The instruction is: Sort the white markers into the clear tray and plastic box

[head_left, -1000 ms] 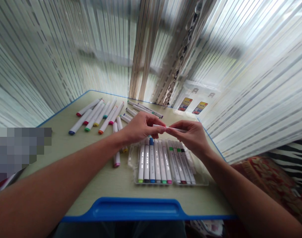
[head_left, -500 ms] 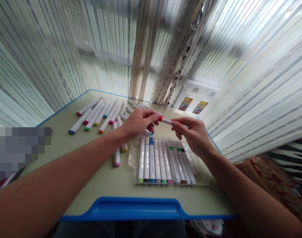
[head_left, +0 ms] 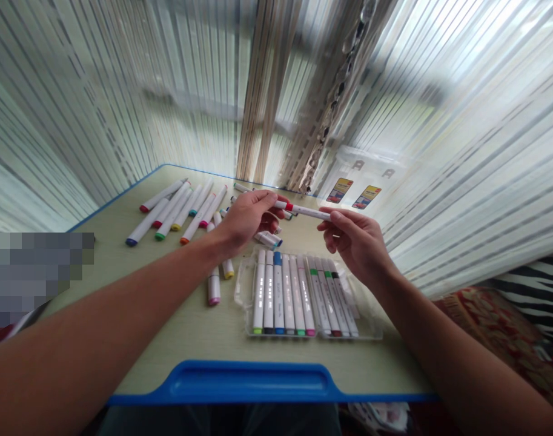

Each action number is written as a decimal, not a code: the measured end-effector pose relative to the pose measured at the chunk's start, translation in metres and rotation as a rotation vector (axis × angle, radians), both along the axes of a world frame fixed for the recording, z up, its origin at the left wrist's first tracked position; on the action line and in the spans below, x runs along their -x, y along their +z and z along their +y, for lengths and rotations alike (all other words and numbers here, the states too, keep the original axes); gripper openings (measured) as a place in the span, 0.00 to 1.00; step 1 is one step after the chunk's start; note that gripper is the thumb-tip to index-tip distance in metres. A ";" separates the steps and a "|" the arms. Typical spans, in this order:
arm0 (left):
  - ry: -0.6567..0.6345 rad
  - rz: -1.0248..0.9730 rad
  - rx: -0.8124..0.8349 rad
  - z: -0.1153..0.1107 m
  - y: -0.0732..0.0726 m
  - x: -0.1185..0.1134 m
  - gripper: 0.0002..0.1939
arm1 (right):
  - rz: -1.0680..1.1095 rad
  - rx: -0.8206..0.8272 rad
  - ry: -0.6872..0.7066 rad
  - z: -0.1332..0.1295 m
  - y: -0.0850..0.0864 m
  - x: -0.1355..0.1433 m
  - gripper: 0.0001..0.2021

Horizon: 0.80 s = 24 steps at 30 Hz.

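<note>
Between my two hands a white marker [head_left: 310, 212] with a red band lies almost level above the tabletop. My left hand [head_left: 251, 218] pinches its left end, just past the red band. On the other end, the thumb and fingers of my right hand [head_left: 355, 236] are closed. Below the hands, a clear plastic case [head_left: 240, 297] lies open, with several white markers [head_left: 288, 297] side by side in it. Loose markers [head_left: 185, 209] with coloured ends lie to the left, and some behind my left hand are partly hidden by it.
The pale table [head_left: 144, 339] has a blue rim and a blue tray [head_left: 251, 381] at its front edge. A clear box part with two labels [head_left: 349, 175] stands at the back right against the string curtain [head_left: 189, 91]. Zebra-striped cloth [head_left: 539, 287] lies at the right.
My left hand has shifted left and slightly up along the marker, and my right hand slightly right. More of the marker now shows, including white left of the red band.
</note>
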<state>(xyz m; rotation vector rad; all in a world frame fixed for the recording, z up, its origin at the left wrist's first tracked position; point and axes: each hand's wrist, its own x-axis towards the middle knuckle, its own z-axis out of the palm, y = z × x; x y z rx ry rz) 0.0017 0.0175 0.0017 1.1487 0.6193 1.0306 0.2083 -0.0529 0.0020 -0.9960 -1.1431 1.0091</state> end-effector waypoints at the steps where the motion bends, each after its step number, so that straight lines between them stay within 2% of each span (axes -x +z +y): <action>1: -0.012 -0.019 0.003 0.000 0.000 0.000 0.13 | 0.021 0.004 -0.014 0.001 0.000 -0.001 0.09; 7: -0.111 -0.078 -0.056 -0.002 0.000 0.003 0.08 | 0.137 0.067 -0.110 0.009 -0.002 -0.008 0.07; 12: -0.177 -0.077 -0.114 -0.004 -0.001 0.004 0.12 | 0.183 0.108 -0.127 0.011 -0.001 -0.009 0.06; 19: -0.201 -0.034 -0.182 -0.002 -0.005 0.004 0.18 | 0.188 0.120 -0.127 0.011 -0.001 -0.009 0.06; 24: -0.204 -0.031 -0.159 -0.003 -0.004 0.005 0.16 | 0.173 0.111 -0.125 0.010 0.000 -0.009 0.07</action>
